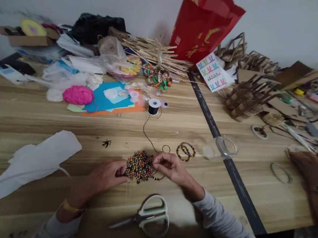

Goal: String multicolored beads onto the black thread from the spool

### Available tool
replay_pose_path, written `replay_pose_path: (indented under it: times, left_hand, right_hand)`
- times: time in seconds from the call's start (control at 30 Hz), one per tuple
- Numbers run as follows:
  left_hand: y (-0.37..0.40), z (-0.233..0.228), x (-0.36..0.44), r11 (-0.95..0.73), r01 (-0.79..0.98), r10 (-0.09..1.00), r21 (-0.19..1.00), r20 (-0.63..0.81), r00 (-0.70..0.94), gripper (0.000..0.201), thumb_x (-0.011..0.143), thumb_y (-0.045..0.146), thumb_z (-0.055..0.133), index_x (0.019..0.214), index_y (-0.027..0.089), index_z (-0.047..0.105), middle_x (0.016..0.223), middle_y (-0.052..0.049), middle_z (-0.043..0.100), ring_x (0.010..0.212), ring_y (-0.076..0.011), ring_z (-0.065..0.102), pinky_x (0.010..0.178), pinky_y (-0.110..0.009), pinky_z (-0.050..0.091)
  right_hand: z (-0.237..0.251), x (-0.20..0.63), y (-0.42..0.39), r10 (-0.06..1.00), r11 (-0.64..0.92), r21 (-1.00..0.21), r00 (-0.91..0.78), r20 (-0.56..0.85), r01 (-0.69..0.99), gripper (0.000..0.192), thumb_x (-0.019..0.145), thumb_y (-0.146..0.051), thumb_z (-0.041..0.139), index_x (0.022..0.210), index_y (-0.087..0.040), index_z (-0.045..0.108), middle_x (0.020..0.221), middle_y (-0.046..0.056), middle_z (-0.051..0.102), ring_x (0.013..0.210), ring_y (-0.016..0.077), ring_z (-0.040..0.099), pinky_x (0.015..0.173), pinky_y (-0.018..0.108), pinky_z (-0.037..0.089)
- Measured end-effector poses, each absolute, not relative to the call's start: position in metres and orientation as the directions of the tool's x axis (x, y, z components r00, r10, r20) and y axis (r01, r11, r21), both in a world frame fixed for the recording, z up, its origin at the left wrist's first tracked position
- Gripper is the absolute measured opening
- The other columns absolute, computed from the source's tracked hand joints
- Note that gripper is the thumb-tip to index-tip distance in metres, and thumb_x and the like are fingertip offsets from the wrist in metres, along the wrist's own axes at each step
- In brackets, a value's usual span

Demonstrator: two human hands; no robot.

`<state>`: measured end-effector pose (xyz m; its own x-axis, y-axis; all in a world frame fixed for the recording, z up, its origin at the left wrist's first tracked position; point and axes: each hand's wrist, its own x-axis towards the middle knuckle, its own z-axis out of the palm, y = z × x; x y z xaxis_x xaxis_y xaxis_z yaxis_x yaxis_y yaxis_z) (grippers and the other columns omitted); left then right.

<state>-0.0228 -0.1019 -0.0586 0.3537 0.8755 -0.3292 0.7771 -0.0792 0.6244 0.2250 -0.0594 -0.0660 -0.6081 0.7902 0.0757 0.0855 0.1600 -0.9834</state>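
Note:
A heap of small multicoloured beads (139, 165) lies on the wooden table between my hands. My left hand (110, 173) rests at the heap's left edge, fingers curled and thumb held apart from them. On the other side, my right hand (171, 167) pinches thin black cord at the heap's edge; its fingertips partly hide the cord. A few beads show on a cord end below that hand. From a spool of black cord (153, 107), a strand (145, 129) runs down toward my right hand. Two beaded bracelets (185, 152) lie right of the heap.
Scissors (153, 217) with pale handles lie close in front of me. Clear tape rolls (226, 146) sit at the right, near another person's hand (310, 165). Pink yarn (78, 95), blue paper (101, 94), woven baskets (246, 99) and a red bag (204, 25) stand farther back.

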Motion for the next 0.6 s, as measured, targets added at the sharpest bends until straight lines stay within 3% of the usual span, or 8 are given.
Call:
replay_pose_path:
  times: [0.13, 0.2, 0.27, 0.4, 0.6]
  left_hand:
    - [-0.105, -0.068, -0.028, -0.155, 0.783, 0.95, 0.602, -0.127, 0.286, 0.029, 0.072, 0.044, 0.066, 0.075, 0.018, 0.052, 0.077, -0.001, 0.057, 0.075, -0.0202, 0.054, 0.069, -0.031, 0.044]
    - [-0.107, -0.077, -0.029, -0.27, 0.782, 0.953, 0.562, 0.038, 0.302, 0.044, 0.07, 0.05, 0.068, 0.096, 0.017, 0.055, 0.101, -0.008, 0.058, 0.098, -0.0267, 0.054, 0.085, -0.038, 0.045]
    - [-0.11, -0.086, -0.029, -0.374, 0.798, 0.925, 0.473, 0.134, 0.354, 0.071, 0.07, 0.057, 0.065, 0.123, 0.013, 0.045, 0.127, -0.017, 0.047, 0.12, -0.0328, 0.043, 0.099, -0.045, 0.038]
    - [-0.114, -0.101, -0.024, -0.507, 0.812, 0.862, 0.29, 0.161, 0.481, 0.104, 0.07, 0.07, 0.055, 0.145, 0.009, 0.017, 0.148, -0.023, 0.022, 0.136, -0.039, 0.021, 0.108, -0.049, 0.026]
    - [-0.109, -0.108, -0.015, -0.575, 0.797, 0.817, 0.186, 0.18, 0.547, 0.109, 0.071, 0.074, 0.047, 0.147, 0.01, 0.002, 0.151, -0.023, 0.016, 0.139, -0.0375, 0.012, 0.11, -0.049, 0.021]
  right_hand:
    - [-0.055, 0.243, -0.05, 0.711, 0.11, -0.966, -0.698, -0.088, 0.234, 0.019, 0.086, -0.031, 0.058, 0.081, -0.013, 0.058, 0.073, 0.001, 0.056, 0.064, 0.0099, 0.05, 0.057, 0.02, 0.038]
    - [-0.054, 0.25, -0.045, 0.693, 0.178, -0.933, -0.713, -0.107, 0.313, 0.015, 0.087, -0.026, 0.056, 0.082, -0.013, 0.059, 0.072, 0.0, 0.056, 0.063, 0.0093, 0.048, 0.057, 0.019, 0.036]
    - [-0.056, 0.257, -0.04, 0.69, 0.258, -0.891, -0.717, -0.102, 0.375, 0.01, 0.087, -0.022, 0.055, 0.083, -0.013, 0.059, 0.071, 0.0, 0.055, 0.062, 0.0091, 0.046, 0.057, 0.019, 0.035]
    - [-0.059, 0.263, -0.034, 0.681, 0.336, -0.842, -0.726, -0.092, 0.422, 0.008, 0.088, -0.021, 0.053, 0.086, -0.014, 0.058, 0.075, 0.0, 0.056, 0.065, 0.0102, 0.048, 0.058, 0.02, 0.035]
    - [-0.054, 0.252, -0.041, 0.651, 0.399, -0.838, -0.758, -0.026, 0.371, 0.012, 0.092, -0.024, 0.049, 0.086, -0.015, 0.054, 0.089, 0.004, 0.056, 0.078, 0.0133, 0.052, 0.068, 0.024, 0.042]
